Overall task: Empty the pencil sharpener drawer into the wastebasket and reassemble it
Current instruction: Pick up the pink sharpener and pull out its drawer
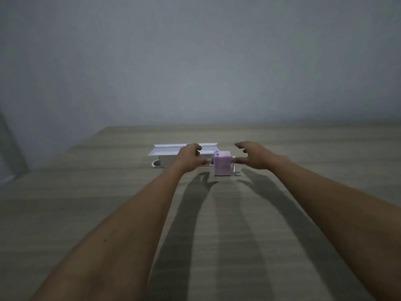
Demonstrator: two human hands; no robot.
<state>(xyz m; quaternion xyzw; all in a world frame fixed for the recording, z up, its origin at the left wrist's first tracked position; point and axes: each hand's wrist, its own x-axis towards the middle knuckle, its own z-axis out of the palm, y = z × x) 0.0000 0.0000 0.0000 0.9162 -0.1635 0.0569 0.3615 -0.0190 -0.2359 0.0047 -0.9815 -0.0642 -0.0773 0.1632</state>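
Observation:
A small lilac pencil sharpener (223,164) stands upright on the wooden table (108,203), with a small crank piece low on its right side. My left hand (191,157) is just left of it, thumb tip reaching its left face, fingers curled and apart. My right hand (253,155) hovers just right of it, fingers spread, thumb tip near its right face. Neither hand is closed around the sharpener. The drawer cannot be told apart from the body. No wastebasket is in view.
A white open box or tray (171,152) lies flat behind my left hand, partly hidden by it. A grey wall (195,61) rises beyond the table's far edge. The table's left edge runs diagonally at the left.

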